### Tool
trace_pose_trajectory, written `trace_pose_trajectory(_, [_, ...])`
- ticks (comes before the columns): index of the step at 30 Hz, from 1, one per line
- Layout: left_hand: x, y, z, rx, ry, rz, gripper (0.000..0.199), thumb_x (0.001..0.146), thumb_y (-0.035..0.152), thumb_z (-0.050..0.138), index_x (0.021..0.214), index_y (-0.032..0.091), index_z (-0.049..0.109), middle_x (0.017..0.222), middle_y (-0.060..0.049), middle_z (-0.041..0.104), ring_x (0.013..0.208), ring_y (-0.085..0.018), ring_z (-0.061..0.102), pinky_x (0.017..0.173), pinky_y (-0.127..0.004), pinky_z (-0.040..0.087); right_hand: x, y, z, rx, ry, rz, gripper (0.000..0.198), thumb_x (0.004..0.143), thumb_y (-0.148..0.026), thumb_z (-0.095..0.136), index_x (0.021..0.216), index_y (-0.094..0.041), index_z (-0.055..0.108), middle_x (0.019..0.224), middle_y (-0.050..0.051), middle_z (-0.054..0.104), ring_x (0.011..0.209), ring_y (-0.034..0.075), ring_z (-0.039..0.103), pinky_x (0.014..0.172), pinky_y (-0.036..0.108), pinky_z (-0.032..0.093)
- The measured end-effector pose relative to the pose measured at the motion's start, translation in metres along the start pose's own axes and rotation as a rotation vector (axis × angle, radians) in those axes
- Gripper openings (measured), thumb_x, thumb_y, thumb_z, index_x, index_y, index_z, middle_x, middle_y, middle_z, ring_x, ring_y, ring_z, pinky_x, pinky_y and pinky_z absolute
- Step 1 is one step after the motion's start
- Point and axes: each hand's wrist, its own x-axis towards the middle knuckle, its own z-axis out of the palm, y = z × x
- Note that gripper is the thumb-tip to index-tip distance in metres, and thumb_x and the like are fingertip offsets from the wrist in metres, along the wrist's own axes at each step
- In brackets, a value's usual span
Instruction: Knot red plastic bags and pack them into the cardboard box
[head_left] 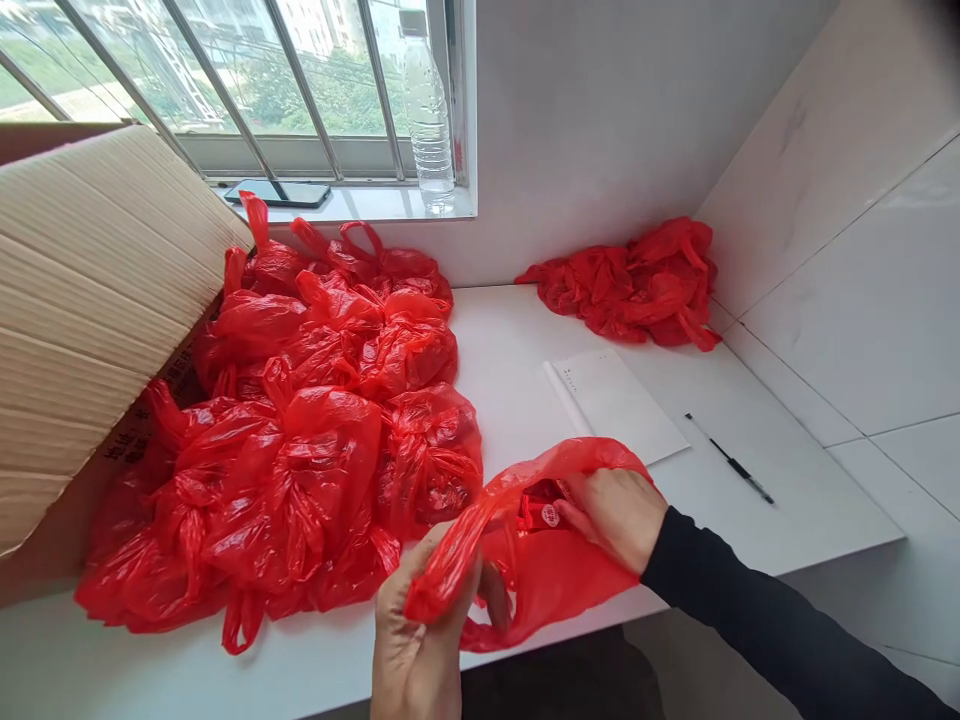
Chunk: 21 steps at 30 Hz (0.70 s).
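Left hand (418, 645) is closed around a gathered part of the red plastic bag (581, 580), lower centre of the frame; right hand (621, 512), reaching in from lower right, is inside its mouth near a red packet (538, 512), its grip hidden. Probably this is the filling step; next would need withdrawing carefully.

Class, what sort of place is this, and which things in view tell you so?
Probably an indoor work corner, perhaps in a home or small workshop: a barred window, a tiled wall and a white counter crowded with red plastic bags suggest it.
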Motion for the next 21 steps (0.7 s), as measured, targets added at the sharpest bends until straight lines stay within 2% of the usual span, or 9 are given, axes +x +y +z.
trace_pose_trajectory(2, [-0.001, 0.000, 0.002, -0.019, -0.070, -0.026, 0.042, 0.088, 0.052, 0.064, 0.063, 0.019, 0.063, 0.048, 0.000, 0.054, 0.051, -0.013, 0.048, 0.053, -0.023, 0.039, 0.001, 0.003, 0.001, -0.002, 0.010, 0.010, 0.017, 0.093, -0.023, 0.048, 0.101, -0.020, 0.062, 0.081, 0.007, 0.072, 0.069, 0.025, 0.068, 0.054, 0.031, 0.026])
trace_pose_trajectory(6, [-0.004, -0.003, 0.005, -0.034, -0.047, -0.041, 0.040, 0.087, 0.051, 0.066, 0.064, 0.019, 0.062, 0.043, 0.002, 0.052, 0.045, -0.010, 0.043, 0.054, -0.024, 0.036, -0.001, 0.004, 0.001, 0.021, 0.017, -0.006, 0.023, 0.098, -0.023, 0.039, 0.100, -0.020, 0.061, 0.082, 0.007, 0.071, 0.067, 0.022, 0.066, 0.055, 0.031, 0.025])
trace_pose_trajectory(11, [-0.005, -0.008, -0.002, -0.081, -0.047, -0.031, 0.046, 0.088, 0.052, 0.064, 0.056, 0.019, 0.057, 0.043, 0.002, 0.051, 0.042, -0.010, 0.041, 0.056, -0.025, 0.041, -0.002, 0.001, 0.000, 0.084, -0.021, -0.105, 0.022, 0.095, -0.021, 0.048, 0.111, -0.028, 0.061, 0.083, 0.000, 0.070, 0.068, 0.016, 0.063, 0.056, 0.028, 0.028])
trace_pose_trajectory(13, [-0.005, -0.011, -0.006, -0.090, -0.043, -0.026, 0.047, 0.087, 0.051, 0.066, 0.054, 0.019, 0.056, 0.042, 0.002, 0.052, 0.041, -0.010, 0.040, 0.056, -0.025, 0.042, 0.000, 0.003, 0.001, 0.083, -0.023, -0.078, 0.019, 0.094, -0.019, 0.048, 0.104, -0.024, 0.063, 0.076, 0.001, 0.067, 0.063, 0.016, 0.059, 0.055, 0.028, 0.026])
trace_pose_trajectory(15, [-0.006, -0.014, -0.009, -0.078, -0.030, -0.034, 0.039, 0.084, 0.051, 0.069, 0.061, 0.019, 0.064, 0.041, 0.002, 0.052, 0.040, -0.010, 0.040, 0.050, -0.025, 0.039, 0.002, 0.006, 0.002, 0.073, -0.019, -0.030, 0.021, 0.093, -0.016, 0.044, 0.088, -0.020, 0.063, 0.070, 0.002, 0.064, 0.057, 0.015, 0.055, 0.053, 0.029, 0.024])
trace_pose_trajectory(17, [-0.009, -0.014, -0.008, -0.060, 0.015, -0.054, 0.035, 0.081, 0.055, 0.071, 0.081, 0.020, 0.073, 0.041, 0.003, 0.050, 0.039, -0.011, 0.039, 0.046, -0.024, 0.035, 0.002, 0.009, 0.003, 0.066, -0.020, -0.008, 0.024, 0.092, -0.014, 0.042, 0.077, -0.019, 0.060, 0.067, 0.004, 0.063, 0.055, 0.015, 0.053, 0.052, 0.030, 0.022])
trace_pose_trajectory(19, [-0.012, -0.010, -0.002, -0.043, 0.077, -0.088, 0.043, 0.079, 0.058, 0.071, 0.098, 0.020, 0.074, 0.041, 0.004, 0.048, 0.040, -0.011, 0.039, 0.045, -0.023, 0.033, -0.003, 0.009, 0.002, 0.072, -0.019, -0.025, 0.021, 0.091, -0.013, 0.044, 0.081, -0.019, 0.061, 0.071, 0.004, 0.064, 0.060, 0.016, 0.055, 0.054, 0.030, 0.024])
trace_pose_trajectory(21, [-0.016, -0.004, 0.005, -0.019, 0.146, -0.078, 0.041, 0.080, 0.056, 0.071, 0.098, 0.020, 0.073, 0.041, 0.005, 0.046, 0.039, -0.012, 0.039, 0.044, -0.023, 0.032, -0.012, 0.006, 0.000, 0.089, -0.028, -0.079, 0.020, 0.090, -0.013, 0.045, 0.093, -0.021, 0.063, 0.076, 0.003, 0.066, 0.065, 0.017, 0.058, 0.056, 0.029, 0.027])
